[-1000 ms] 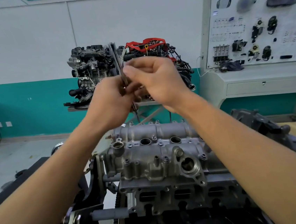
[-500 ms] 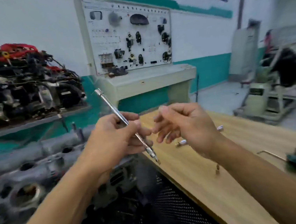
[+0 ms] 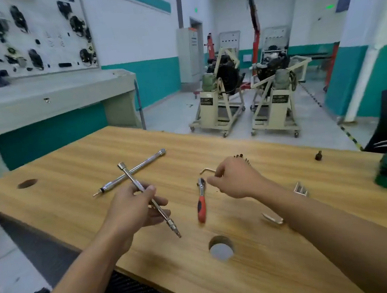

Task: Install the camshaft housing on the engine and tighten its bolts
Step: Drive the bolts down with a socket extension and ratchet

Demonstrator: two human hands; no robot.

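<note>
Nearest, a round hole (image 3: 221,248) is cut in the light wooden table (image 3: 261,282). Just beyond it the left hand (image 3: 134,209) is clamped around a long chrome extension rod (image 3: 132,179); the rod's bit end slants down toward the person and its socket end points up and away.

Between the hands a red-handled ratchet (image 3: 201,202) lies flat with its handle nearest and its head away, so its long axis runs near to far. It sits just left of the right hand (image 3: 235,180), which is probably the closer one for a pickup. That hand's fingers curl down at the end of a small L-shaped hex key (image 3: 208,170), but I cannot tell if they pinch it.

Farther back lies a second chrome bar (image 3: 148,161). The camshaft housing is out of view.
</note>
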